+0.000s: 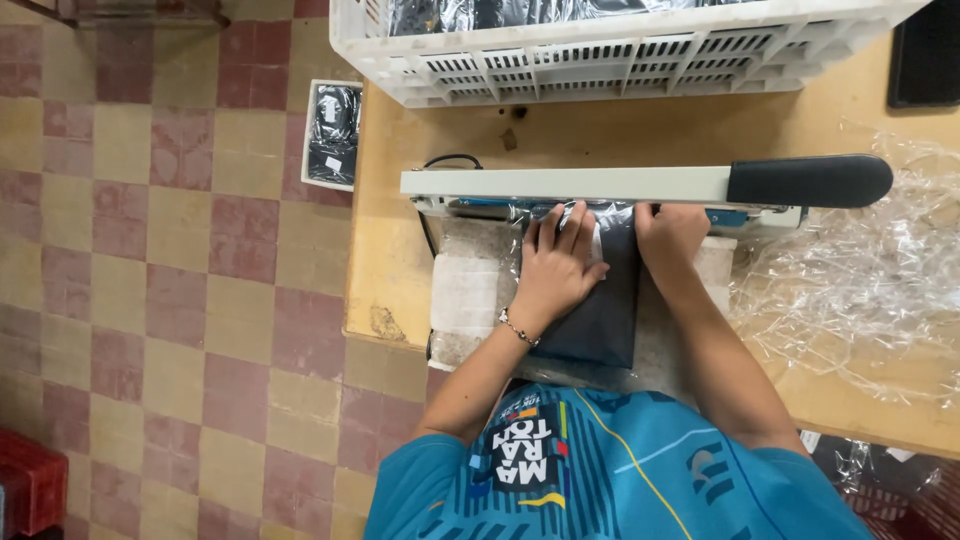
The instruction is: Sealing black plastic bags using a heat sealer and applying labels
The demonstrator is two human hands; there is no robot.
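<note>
A dark folded garment in a clear plastic bag [610, 310] lies on the white base of a heat sealer [470, 290]. My left hand [555, 265] rests flat on the bag, fingers spread toward the sealing bar. My right hand [668, 235] presses the bag's far end, fingertips hidden under the sealer's raised arm [570, 184]. The arm is pale with a black handle [810, 181] at its right end. The bag's open end sits under the arm.
A white slatted plastic crate [600, 70] with bagged dark items stands at the back of the wooden table [385, 260]. Crumpled clear plastic [860, 280] lies to the right. A small tray with a bagged black item [332, 135] sits at the table's left edge above the checkered floor.
</note>
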